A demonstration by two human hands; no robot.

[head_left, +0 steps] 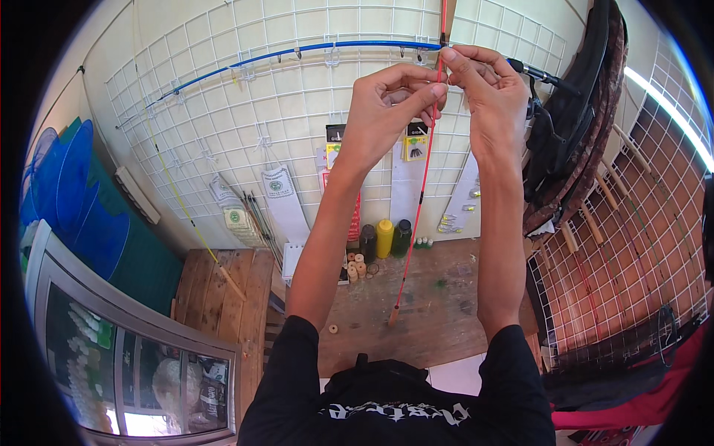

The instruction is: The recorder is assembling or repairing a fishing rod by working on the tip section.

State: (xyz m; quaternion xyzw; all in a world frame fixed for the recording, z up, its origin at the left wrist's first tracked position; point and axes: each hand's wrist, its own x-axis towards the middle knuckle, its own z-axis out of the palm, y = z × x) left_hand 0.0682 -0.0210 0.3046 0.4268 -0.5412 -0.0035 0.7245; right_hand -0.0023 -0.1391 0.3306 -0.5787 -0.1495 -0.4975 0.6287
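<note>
Both my arms are raised in front of a white wire grid. My left hand (405,100) pinches a thin red fishing rod (421,195) between thumb and fingers. Just above it, to the right, my right hand (483,74) grips the same rod close to a dark band on its shaft. The rod stands nearly upright. Its cork butt (393,317) is down at the wooden table (446,279), and its upper end runs out of view at the top. What lies between my right fingertips is too small to make out.
A blue fishing rod (327,46) with a reel hangs across the wire grid (297,104). Bottles, including a yellow one (384,238), and cork rings (357,266) stand at the table's back. Dark rod bags (573,111) hang at right; a glass cabinet (141,357) is at left.
</note>
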